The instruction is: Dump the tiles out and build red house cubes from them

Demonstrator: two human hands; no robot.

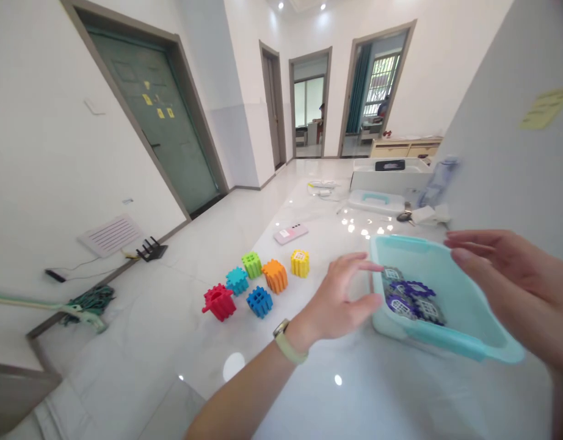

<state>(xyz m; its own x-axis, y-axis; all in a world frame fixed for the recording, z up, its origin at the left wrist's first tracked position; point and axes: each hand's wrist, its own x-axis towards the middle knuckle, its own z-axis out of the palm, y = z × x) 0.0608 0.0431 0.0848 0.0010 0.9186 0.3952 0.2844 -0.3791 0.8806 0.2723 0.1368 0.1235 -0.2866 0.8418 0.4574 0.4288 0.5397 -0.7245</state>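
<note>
A pale turquoise plastic bin (450,337) stands on the glossy white table, with several grey and purple gear-shaped toy pieces (416,299) lying inside it. My left hand (341,293), a watch on its wrist, is at the bin's left rim with thumb and fingers apart and nothing between them. Over the right side of the bin is my right hand (510,287), fingers stretched out and holding nothing. Left of the bin are stacks of gear pieces sorted by colour: red (220,302), light blue (237,280), green (252,264), orange (275,276), dark blue (259,302) and yellow (300,263).
Behind the stacks lies a pink phone (290,233). A white lid with a turquoise handle (377,200) lies beyond the bin, near white cables (325,188) and a white box (389,177). A grey wall (515,177) rises at the right.
</note>
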